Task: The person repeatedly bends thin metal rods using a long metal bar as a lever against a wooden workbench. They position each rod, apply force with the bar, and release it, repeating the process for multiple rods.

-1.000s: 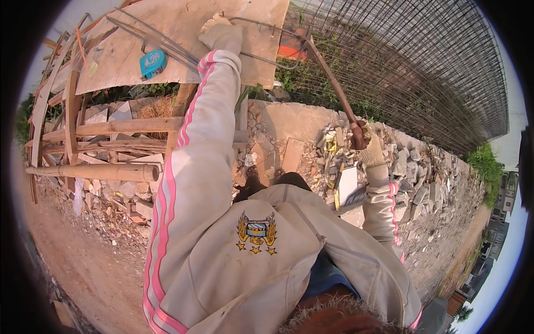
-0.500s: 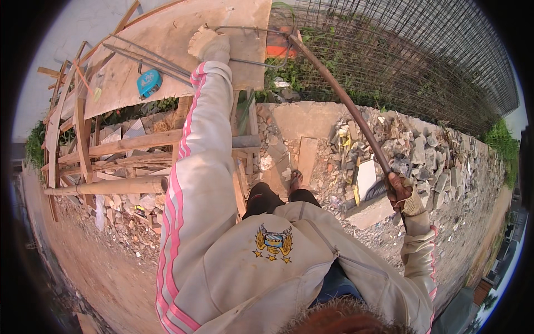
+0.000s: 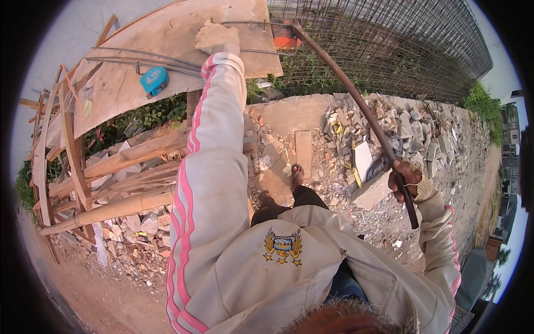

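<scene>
At the far side, my left hand in a pale knit glove is closed over a bent metal rod on a wooden board. The rod makes a squared loop past the board's right edge. My right hand, in a glove with bare fingers showing, grips the near end of a long brown metal bar. The far end of this bar meets the loop's upper right corner. Thin straight rods lie left of my left hand, beside a blue tape measure. The left fingertips are hidden.
Rough timber framing and a bamboo pole stand at the left, beneath the board. Broken bricks and rubble cover the ground at the right. A wire mesh stack rises at the far right, and an orange object lies behind the loop.
The view has shifted and turned slightly. More of the bar's near end now sticks out below my right hand. My left hand stays on the bent rod at the board.
</scene>
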### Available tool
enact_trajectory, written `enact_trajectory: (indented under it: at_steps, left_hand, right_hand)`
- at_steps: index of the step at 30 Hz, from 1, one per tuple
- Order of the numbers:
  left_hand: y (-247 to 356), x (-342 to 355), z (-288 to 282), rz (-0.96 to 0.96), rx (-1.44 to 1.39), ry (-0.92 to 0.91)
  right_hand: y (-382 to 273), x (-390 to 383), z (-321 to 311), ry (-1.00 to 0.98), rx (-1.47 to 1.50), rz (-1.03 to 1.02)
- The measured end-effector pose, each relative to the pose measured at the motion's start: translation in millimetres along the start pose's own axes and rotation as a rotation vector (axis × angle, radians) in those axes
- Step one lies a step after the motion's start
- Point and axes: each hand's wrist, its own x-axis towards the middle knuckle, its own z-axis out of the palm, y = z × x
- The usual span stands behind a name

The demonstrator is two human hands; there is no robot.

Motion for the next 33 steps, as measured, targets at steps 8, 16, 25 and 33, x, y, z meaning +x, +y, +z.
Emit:
enact_trajectory:
  at_steps: [8, 16, 25, 33]
  left_hand:
    - [2, -5, -15, 0.000, 0.021, -0.104]
    - [-3, -8, -11, 0.090, 0.018, -0.093]
    - [-27, -30, -18, 0.356, -0.015, -0.159]
    - [-26, -29, -20, 0.325, -0.040, -0.138]
  right_hand:
    - [-5, -28, 89, 0.071, 0.149, 0.054]
    - [0, -18, 201, 0.042, 0.447, 0.061]
    - [14, 15, 294, -0.126, 0.824, 0.000]
    - [26, 26, 287, -0.242, 0.839, 0.015]
